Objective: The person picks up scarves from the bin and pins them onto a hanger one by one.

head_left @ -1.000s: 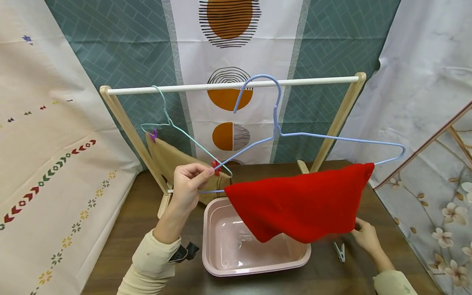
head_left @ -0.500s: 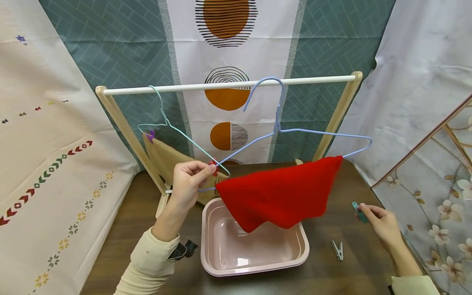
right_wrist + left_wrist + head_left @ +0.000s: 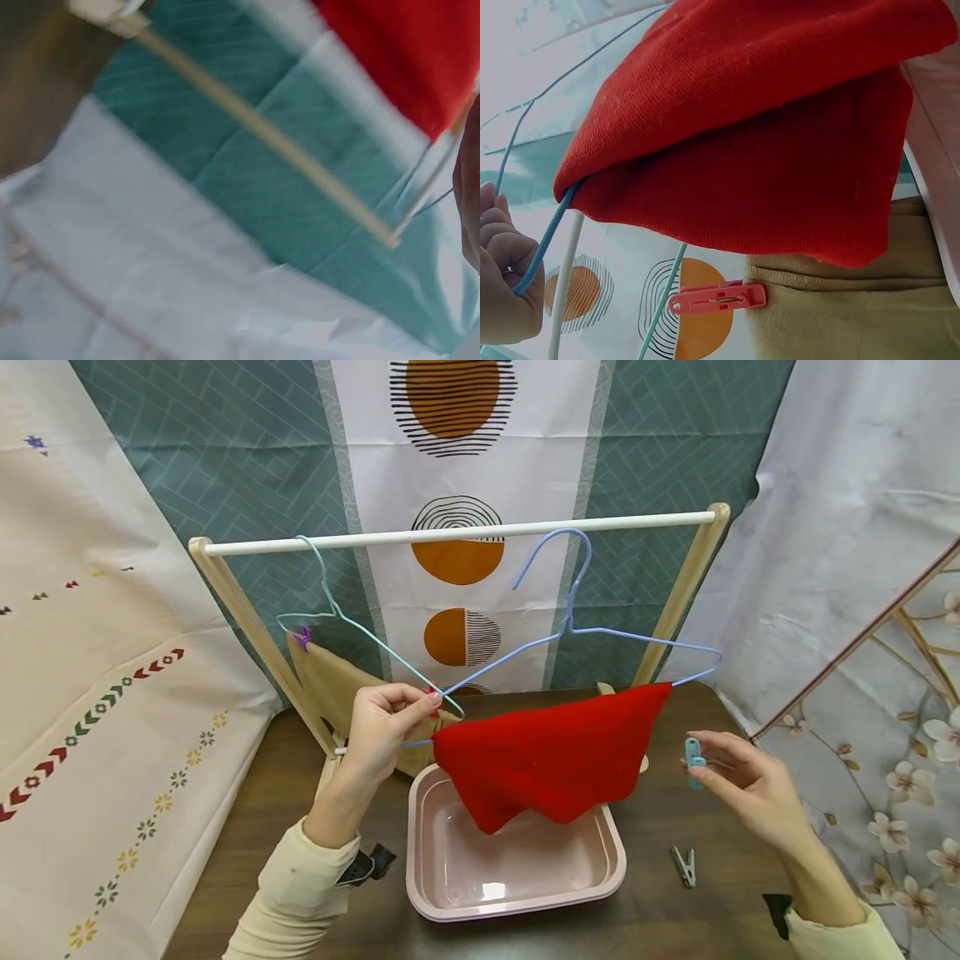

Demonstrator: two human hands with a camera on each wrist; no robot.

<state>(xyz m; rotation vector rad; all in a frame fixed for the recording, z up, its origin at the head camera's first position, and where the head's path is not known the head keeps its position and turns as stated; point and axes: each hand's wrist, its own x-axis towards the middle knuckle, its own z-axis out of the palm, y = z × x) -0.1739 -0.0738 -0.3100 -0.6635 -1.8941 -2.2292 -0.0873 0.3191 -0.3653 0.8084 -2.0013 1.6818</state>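
Observation:
My left hand (image 3: 382, 731) pinches the left end of a blue hanger (image 3: 622, 632), which is in front of the rack and off its rail. Over the hanger's lower bar a red cloth (image 3: 547, 747) is draped, folded in two; the left wrist view shows the bar running into the fold. To the right of the cloth, my right hand (image 3: 757, 789) holds a teal clothespin (image 3: 693, 764) between thumb and fingers, apart from the cloth. The right wrist view is blurred and shows only part of that hand (image 3: 470, 180).
A pink basin (image 3: 517, 906) stands below the cloth. One grey clothespin (image 3: 685, 867) lies on the table, right of the basin. On the rack's white rail (image 3: 450, 535) hangs a mint hanger (image 3: 360, 627) with tan trousers (image 3: 337, 681), held by a purple and a red clothespin (image 3: 716, 298).
My right hand has picked up the teal clothespin and raised it toward the cloth's right edge. The hanger's right end has swung leftward, while my left hand keeps its grip.

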